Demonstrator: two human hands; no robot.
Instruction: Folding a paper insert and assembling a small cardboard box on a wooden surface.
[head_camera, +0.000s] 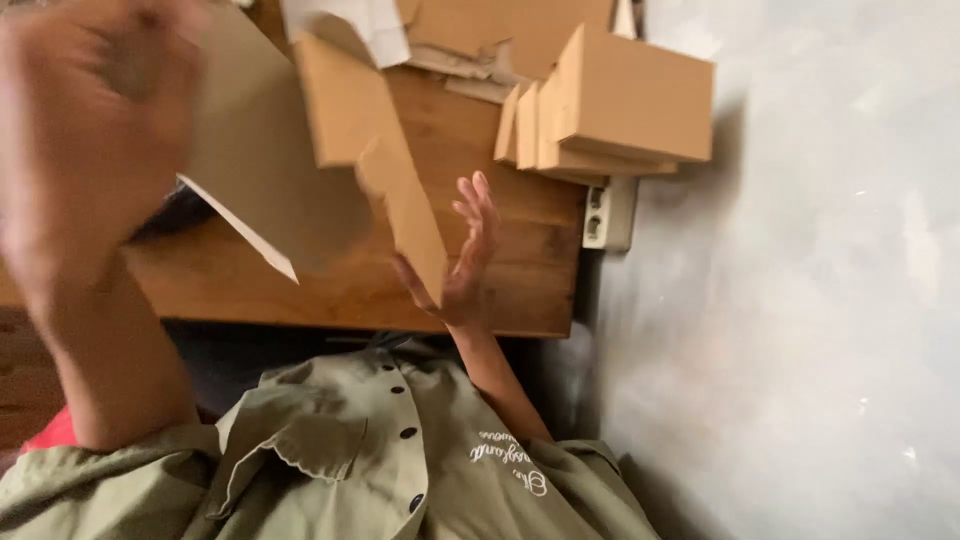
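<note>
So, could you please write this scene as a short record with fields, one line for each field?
Surface: brown wooden table
Left hand: left hand, raised close to the camera, blurred; whether it holds something cannot be told
Right hand: right hand, fingers spread, open palm against the flap of a partly folded brown cardboard box
Stack: finished flat brown cardboard boxes at the table's far corner
Other: white power strip on the table's edge; grey floor
Clothing: olive green buttoned shirt

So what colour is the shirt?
Olive green shirt with dark buttons, seen in the head view.
</note>
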